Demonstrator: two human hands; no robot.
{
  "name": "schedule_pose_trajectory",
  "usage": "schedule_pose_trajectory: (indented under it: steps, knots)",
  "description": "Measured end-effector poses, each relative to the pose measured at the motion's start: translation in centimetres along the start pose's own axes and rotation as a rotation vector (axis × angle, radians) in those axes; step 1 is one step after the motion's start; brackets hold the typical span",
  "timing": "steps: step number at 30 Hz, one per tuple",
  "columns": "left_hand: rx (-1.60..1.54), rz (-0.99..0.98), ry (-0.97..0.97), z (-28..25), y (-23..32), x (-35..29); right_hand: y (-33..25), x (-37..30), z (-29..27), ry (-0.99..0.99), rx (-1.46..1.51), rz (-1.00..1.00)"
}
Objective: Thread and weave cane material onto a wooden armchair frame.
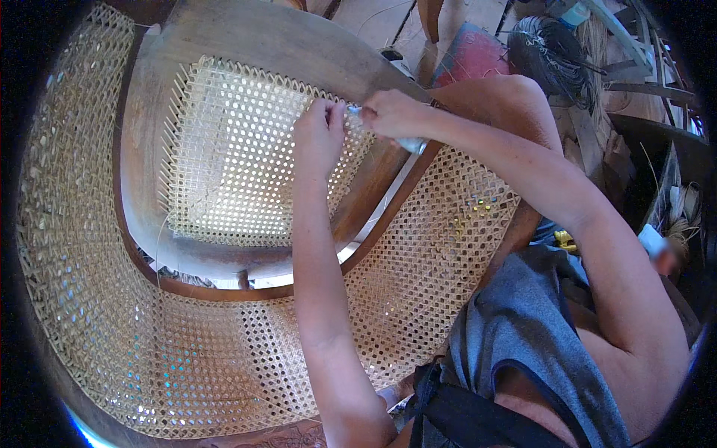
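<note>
Pale woven cane panel [239,149] lies in flat brown wooden seat frame [149,97], inside curved tan cane backrest [75,224]. Left hand [320,133] at panel's upper-right edge, fingers drawn narrow; cannot tell whether strand is pinched. Presumably steadies weave there. Right hand [393,116] grips pale bluish tool [412,144], mostly hidden, tip toward left fingers, probably for close control. No writing readable.

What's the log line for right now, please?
left hand: at edge of woven panel | right hand: gripping pale-blue object | wooden frame: showing around panel
</note>
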State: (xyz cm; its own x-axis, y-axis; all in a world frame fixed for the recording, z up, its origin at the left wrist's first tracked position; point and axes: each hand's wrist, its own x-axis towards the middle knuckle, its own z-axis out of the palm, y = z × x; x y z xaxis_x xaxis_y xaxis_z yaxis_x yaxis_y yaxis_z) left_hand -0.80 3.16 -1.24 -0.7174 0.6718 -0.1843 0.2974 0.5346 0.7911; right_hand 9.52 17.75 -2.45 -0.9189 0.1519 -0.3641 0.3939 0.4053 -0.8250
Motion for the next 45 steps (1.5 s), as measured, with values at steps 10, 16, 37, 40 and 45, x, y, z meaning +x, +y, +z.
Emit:
schedule_pose_trajectory:
  steps: [10, 16, 37, 40, 45]
  knots:
    - [0.34, 0.254, 0.077, -0.2, -0.8, 0.3, 1.4, 1.2, 3.4, 0.048, 0.067, 0.056]
    - [0.28, 0.199, 0.119, 0.5, -0.7, 0.2, 2.1, 1.4, 5.7, 0.272, 0.156, 0.046]
    - [0.193, 0.22, 0.107, 0.2, -0.8, 0.2, 1.0, 1.5, 3.5, 0.243, -0.148, 0.032]
    - [0.282, 0.277, 0.106, -0.1, -0.6, 0.4, 1.1, 1.8, 3.1, 0.177, -0.004, 0.156]
    - [0.403, 0.357, 0.115, 0.4, -0.8, 0.5, 2.0, 1.9, 2.9, 0.256, -0.086, -0.067]
